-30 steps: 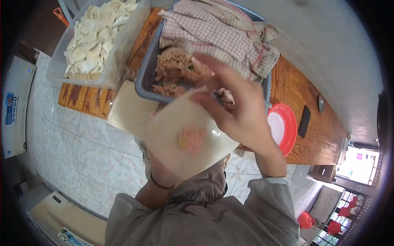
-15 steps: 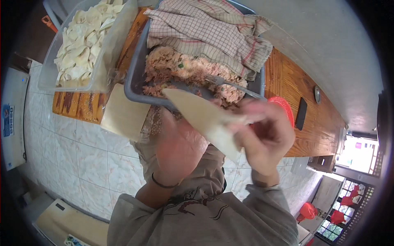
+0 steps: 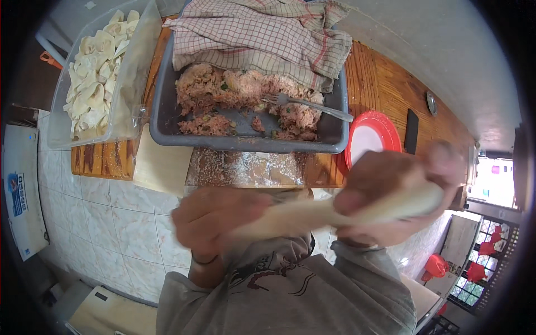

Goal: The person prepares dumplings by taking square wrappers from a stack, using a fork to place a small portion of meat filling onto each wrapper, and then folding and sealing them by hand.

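Dough wrapper [image 3: 329, 212], pale and folded long, is up off the tabletop [image 3: 391, 89] and stretched between both hands in front of the chest, its long axis running left to right and rising toward the right. Left hand [image 3: 218, 220] has its fingers curled shut over the lower end; right hand [image 3: 391, 195] pinches the higher end tight, blurred with motion. Both have equal claim on it. Beyond them sit the grey tray [image 3: 167, 111] of minced filling, a fork [image 3: 312, 104] in it, and the clear tub [image 3: 131, 72] of finished dumplings.

Pale dough wrapper [image 3: 335, 209] — folded, stretched level, pinched at both ends
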`<state>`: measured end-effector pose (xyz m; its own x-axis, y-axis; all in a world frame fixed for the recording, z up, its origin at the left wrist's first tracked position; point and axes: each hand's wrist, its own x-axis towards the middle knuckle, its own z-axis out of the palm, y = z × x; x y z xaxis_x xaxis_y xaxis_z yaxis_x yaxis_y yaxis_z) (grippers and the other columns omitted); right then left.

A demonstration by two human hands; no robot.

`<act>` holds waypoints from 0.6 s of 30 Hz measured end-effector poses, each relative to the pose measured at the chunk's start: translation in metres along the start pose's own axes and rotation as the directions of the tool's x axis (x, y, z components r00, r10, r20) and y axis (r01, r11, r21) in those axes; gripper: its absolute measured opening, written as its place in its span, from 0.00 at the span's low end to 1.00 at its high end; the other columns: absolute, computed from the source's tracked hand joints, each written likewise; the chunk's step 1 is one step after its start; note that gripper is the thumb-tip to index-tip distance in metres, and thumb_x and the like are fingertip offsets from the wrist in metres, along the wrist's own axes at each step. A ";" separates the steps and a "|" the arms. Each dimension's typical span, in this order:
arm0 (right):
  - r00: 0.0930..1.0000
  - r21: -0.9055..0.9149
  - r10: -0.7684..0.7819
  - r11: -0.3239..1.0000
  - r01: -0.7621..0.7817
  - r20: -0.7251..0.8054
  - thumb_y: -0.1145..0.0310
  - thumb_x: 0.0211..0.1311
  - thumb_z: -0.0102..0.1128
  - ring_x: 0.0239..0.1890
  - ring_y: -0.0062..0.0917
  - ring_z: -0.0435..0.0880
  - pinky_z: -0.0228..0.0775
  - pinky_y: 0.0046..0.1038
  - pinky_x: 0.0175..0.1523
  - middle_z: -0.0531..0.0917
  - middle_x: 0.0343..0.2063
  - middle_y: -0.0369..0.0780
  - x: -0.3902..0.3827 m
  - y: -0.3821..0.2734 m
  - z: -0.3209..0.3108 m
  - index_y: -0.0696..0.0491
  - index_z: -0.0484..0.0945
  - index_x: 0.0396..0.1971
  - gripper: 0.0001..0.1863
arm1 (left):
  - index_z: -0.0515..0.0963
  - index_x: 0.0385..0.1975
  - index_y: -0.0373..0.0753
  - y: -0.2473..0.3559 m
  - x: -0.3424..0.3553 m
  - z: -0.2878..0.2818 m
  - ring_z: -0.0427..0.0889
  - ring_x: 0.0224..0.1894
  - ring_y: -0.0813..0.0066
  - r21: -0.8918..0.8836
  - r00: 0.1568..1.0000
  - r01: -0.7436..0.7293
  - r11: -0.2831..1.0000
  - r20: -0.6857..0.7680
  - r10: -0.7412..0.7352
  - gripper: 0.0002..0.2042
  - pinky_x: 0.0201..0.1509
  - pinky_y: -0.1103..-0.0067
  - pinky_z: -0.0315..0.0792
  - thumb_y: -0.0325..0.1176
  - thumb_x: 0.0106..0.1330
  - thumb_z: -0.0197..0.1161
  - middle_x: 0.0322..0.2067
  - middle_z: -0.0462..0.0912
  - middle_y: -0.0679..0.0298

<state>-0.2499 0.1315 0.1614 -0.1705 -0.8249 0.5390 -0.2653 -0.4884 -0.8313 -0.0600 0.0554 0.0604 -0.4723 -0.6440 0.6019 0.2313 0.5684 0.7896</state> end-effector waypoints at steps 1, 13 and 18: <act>0.999 0.105 0.042 0.994 -0.040 -0.020 0.77 0.50 0.69 0.31 0.27 0.85 0.76 0.31 0.32 0.83 0.27 0.41 -0.002 0.001 0.001 0.59 0.75 0.49 0.24 | 0.79 0.39 0.29 -0.005 -0.007 -0.002 0.85 0.35 0.60 -0.225 0.994 -0.013 0.974 -0.107 -0.012 0.13 0.41 0.70 0.80 0.34 0.64 0.62 0.36 0.83 0.48; 0.907 -0.587 0.249 0.809 -0.001 0.341 0.74 0.47 0.63 0.32 0.34 0.82 0.75 0.34 0.37 0.79 0.24 0.40 -0.026 0.037 0.018 0.59 0.81 0.31 0.10 | 0.75 0.40 0.33 0.003 -0.008 0.005 0.83 0.40 0.72 -0.049 0.799 0.562 0.826 0.290 -0.526 0.12 0.43 0.78 0.77 0.19 0.56 0.63 0.40 0.83 0.55; 0.988 -0.857 0.029 0.496 -0.144 -0.149 0.66 0.50 0.69 0.33 0.32 0.80 0.68 0.30 0.38 0.82 0.33 0.39 -0.076 0.040 -0.038 0.55 0.81 0.35 0.13 | 0.72 0.41 0.34 -0.006 -0.010 0.025 0.82 0.37 0.71 -0.472 0.698 0.669 0.573 0.137 -0.703 0.18 0.39 0.79 0.76 0.33 0.55 0.72 0.34 0.81 0.56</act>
<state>-0.2839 0.1854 0.0923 -0.3177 -0.7871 0.5287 -0.9198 0.1205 -0.3734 -0.0778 0.0713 0.0462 -0.6087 -0.7789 -0.1508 0.2182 -0.3471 0.9121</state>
